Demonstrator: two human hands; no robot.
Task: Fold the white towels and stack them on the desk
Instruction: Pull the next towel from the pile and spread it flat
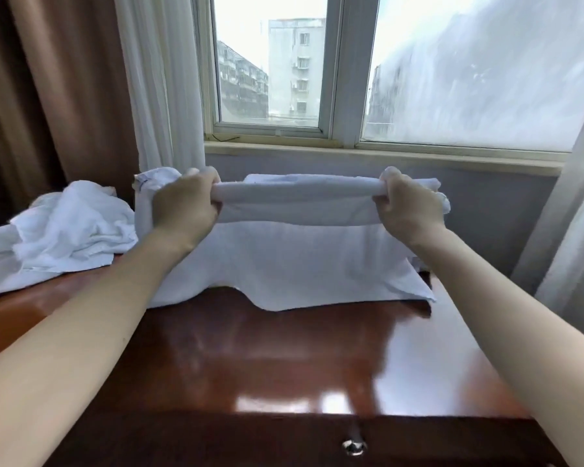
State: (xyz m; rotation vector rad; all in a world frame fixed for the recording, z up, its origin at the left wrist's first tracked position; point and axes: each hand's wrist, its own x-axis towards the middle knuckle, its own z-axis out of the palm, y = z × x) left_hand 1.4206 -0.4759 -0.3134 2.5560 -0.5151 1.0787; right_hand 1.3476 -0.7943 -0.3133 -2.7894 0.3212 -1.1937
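Note:
A white towel [294, 257] is stretched between both hands above the far part of the glossy brown desk [267, 358]. My left hand [186, 203] grips its bunched top edge at the left. My right hand [410, 207] grips the same edge at the right. The towel's lower part drapes down and its bottom hem lies on the desk. A crumpled pile of white towels [58, 230] lies at the desk's left side, beside my left hand.
A window with a sill [378, 156] runs behind the desk. White sheer curtains [159, 79] hang left and right, and a brown curtain [48, 89] hangs at far left. A drawer knob [354, 446] sits on the desk's front edge.

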